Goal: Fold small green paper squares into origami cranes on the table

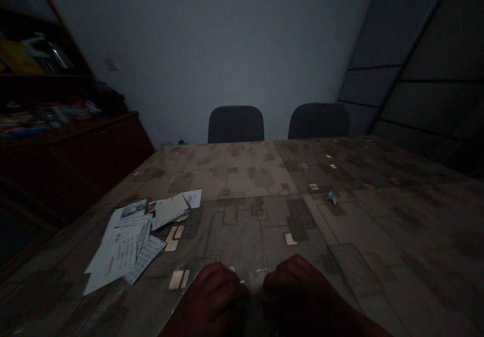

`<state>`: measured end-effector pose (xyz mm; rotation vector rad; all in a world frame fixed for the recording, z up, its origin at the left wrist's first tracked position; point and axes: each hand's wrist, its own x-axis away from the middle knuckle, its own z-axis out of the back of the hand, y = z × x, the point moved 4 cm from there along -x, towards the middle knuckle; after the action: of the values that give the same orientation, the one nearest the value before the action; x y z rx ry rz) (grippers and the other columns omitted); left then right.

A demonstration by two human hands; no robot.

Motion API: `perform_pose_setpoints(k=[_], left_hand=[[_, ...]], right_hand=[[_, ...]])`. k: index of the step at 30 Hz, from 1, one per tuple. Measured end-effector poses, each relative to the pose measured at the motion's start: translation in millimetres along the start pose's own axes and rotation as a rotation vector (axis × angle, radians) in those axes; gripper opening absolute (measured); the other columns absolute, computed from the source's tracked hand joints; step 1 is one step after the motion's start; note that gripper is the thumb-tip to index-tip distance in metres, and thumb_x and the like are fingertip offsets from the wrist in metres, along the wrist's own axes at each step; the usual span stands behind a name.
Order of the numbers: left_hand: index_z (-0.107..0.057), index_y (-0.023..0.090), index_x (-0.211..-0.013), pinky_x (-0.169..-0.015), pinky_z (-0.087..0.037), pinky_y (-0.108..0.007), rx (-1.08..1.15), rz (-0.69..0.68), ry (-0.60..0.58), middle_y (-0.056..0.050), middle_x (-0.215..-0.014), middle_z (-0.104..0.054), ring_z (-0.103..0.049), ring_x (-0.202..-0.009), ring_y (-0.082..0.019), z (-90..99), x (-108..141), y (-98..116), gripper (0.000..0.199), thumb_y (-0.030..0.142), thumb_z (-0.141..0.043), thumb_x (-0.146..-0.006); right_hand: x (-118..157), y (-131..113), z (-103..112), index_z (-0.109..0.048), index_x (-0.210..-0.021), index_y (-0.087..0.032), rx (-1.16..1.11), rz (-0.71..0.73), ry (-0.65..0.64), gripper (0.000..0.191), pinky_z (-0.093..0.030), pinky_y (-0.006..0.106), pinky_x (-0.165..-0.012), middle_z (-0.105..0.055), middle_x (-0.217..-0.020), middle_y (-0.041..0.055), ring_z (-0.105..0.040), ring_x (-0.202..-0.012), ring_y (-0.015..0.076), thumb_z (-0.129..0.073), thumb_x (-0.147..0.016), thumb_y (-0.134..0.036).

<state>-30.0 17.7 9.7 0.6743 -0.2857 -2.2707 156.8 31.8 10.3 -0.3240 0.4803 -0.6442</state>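
We hold our left hand (219, 294) and right hand (295, 286) low, side by side and apart by a narrow gap. Our knuckles face up, our fingers curl under, and shadow hides our fingertips. Our right forearm (350, 314) slants inward from the lower right.

Head view, single: worn above the near side of the tabletop (245, 241), facing forward and down, past its far edge (276, 141) to the wall (207, 50); left hand (217, 296) and right hand (300, 294) close beneath.

Dim room, probably a home, patterned tablecloth (242, 241), two dark chairs (236, 125), cluttered cabinet (109, 140)
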Motion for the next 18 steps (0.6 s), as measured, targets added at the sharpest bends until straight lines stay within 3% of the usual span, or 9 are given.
perform_pose_setpoints(k=[4,7,9,11,14,16,18], left_hand=[[-0.060,0.024,-0.096,-0.073,-0.046,-0.032,-0.049,-0.061,0.006,-0.002,-0.079,-0.071,-0.062,-0.076,-0.017,3.3,0.3,2.2,0.029,0.028,-0.032,-0.101],[-0.062,0.024,-0.093,-0.066,-0.045,-0.032,-0.046,-0.044,0.010,-0.002,-0.072,-0.069,-0.061,-0.070,-0.019,1.1,-6.3,3.2,0.023,0.024,-0.040,-0.098],[-0.063,0.024,-0.097,-0.063,-0.044,-0.031,0.004,0.044,-0.012,-0.002,-0.074,-0.068,-0.061,-0.070,-0.020,-1.3,-14.7,3.0,0.017,0.020,-0.048,-0.092],[-0.064,0.025,-0.103,-0.064,-0.045,-0.028,0.087,0.216,-0.030,0.000,-0.078,-0.069,-0.062,-0.070,-0.018,-2.0,-25.1,0.5,0.021,0.015,-0.054,-0.087],[-0.064,0.027,-0.104,-0.061,-0.045,-0.025,0.137,0.454,-0.076,0.002,-0.079,-0.069,-0.064,-0.070,-0.017,0.5,-39.0,-3.1,0.025,0.015,-0.061,-0.082],[-0.062,0.026,-0.107,-0.063,-0.047,-0.026,0.106,0.481,-0.082,0.001,-0.087,-0.070,-0.064,-0.074,-0.019,5.0,-44.6,-2.9,0.029,0.014,-0.062,-0.080],[-0.061,0.024,-0.108,-0.068,-0.049,-0.029,0.044,0.423,-0.087,-0.003,-0.096,-0.069,-0.064,-0.082,-0.021,8.8,-44.3,-1.8,0.029,0.013,-0.060,-0.081]], right_hand=[[-0.8,7.0,1.1,-0.059,-0.085,-0.024,-0.034,-0.048,0.068,0.011,-0.041,0.028,-0.067,-0.067,-0.081,-0.0012,-0.059,-0.073,0.0162,-0.061,-0.083,-0.014],[-3.4,11.8,10.9,-0.062,-0.095,-0.024,-0.065,-0.047,0.177,0.020,-0.041,0.031,-0.071,-0.067,-0.089,0.0015,-0.058,-0.081,0.0180,-0.052,-0.086,-0.009],[-4.4,14.6,19.7,-0.061,-0.097,-0.021,-0.094,-0.100,0.255,0.026,-0.042,0.033,-0.073,-0.065,-0.089,0.0042,-0.057,-0.082,0.0194,-0.044,-0.085,-0.005],[-3.9,17.7,26.3,-0.059,-0.091,-0.019,-0.110,-0.224,0.298,0.020,-0.042,0.033,-0.071,-0.062,-0.084,0.0047,-0.056,-0.081,0.0201,-0.044,-0.084,-0.007],[-2.0,20.7,27.2,-0.057,-0.080,-0.019,-0.115,-0.376,0.244,0.009,-0.041,0.032,-0.069,-0.059,-0.078,0.0028,-0.055,-0.077,0.0199,-0.051,-0.084,-0.014],[-0.7,24.5,23.9,-0.058,-0.076,-0.019,-0.137,-0.443,0.198,0.009,-0.040,0.031,-0.068,-0.058,-0.077,0.0021,-0.055,-0.075,0.0195,-0.054,-0.083,-0.015],[0.2,29.7,20.7,-0.058,-0.073,-0.019,-0.150,-0.485,0.184,0.009,-0.039,0.030,-0.065,-0.058,-0.074,0.0017,-0.055,-0.073,0.0191,-0.055,-0.080,-0.015]])
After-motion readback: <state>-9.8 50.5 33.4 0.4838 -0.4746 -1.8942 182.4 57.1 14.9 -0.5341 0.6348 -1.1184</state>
